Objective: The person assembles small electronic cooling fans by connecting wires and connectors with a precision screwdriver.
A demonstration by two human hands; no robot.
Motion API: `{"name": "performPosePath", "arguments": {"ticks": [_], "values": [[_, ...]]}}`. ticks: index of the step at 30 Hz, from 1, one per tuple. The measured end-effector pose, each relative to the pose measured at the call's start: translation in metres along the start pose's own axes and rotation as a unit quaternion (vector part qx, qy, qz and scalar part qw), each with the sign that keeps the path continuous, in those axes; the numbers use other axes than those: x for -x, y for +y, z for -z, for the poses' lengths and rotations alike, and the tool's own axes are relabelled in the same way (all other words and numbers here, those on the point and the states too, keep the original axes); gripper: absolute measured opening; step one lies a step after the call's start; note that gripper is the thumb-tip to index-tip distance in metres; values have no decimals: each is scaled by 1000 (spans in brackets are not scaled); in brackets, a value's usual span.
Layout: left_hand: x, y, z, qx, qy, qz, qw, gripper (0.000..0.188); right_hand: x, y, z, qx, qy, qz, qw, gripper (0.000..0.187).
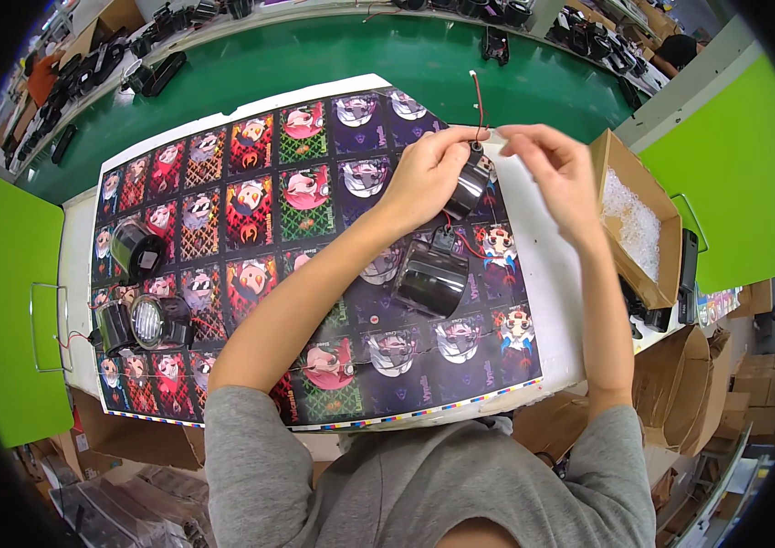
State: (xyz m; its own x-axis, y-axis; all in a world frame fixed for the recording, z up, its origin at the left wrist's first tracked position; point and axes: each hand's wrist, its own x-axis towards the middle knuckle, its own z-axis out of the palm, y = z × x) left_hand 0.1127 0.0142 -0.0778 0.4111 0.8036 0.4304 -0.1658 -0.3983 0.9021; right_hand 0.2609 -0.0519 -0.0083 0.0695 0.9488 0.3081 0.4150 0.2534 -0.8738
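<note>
My left hand point(426, 181) grips a glossy black cylindrical housing point(471, 187), with the thumb and index finger at its far end. A thin red wire point(478, 96) with a small white plug rises from that end. Just to the right, my right hand point(554, 173) is raised with its fingers curled; whatever they pinch is too small to make out. Nearer me lies another black cylindrical housing point(432, 278) on a printed sheet point(351, 301), with a red wire running beside it.
Several more black housings stand on the sheet's left side, among them a round lamp point(152, 321) with a clear lens. At right, a cardboard box point(666, 265) holds small clear pieces. A green work surface point(314, 59) lies beyond, and green panels point(18, 310) flank both sides.
</note>
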Motion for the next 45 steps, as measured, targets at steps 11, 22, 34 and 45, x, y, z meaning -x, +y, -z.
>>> {"name": "performPosePath", "arguments": {"ticks": [11, 22, 34, 45], "values": [[-5, 10, 26, 233, -125, 120, 957, 42, 56, 17, 161, 376, -15, -119, 919, 22], [-43, 9, 92, -286, 26, 5, 958, 31, 67, 50, 165, 436, -99, -159, 880, 13], [-44, 61, 157, -650, -7, 271, 710, 57, 66, 44, 170, 449, -69, -202, 868, 21], [72, 122, 45, -417, -319, 124, 842, 90, 71, 40, 175, 424, 15, -102, 900, 12]]}}
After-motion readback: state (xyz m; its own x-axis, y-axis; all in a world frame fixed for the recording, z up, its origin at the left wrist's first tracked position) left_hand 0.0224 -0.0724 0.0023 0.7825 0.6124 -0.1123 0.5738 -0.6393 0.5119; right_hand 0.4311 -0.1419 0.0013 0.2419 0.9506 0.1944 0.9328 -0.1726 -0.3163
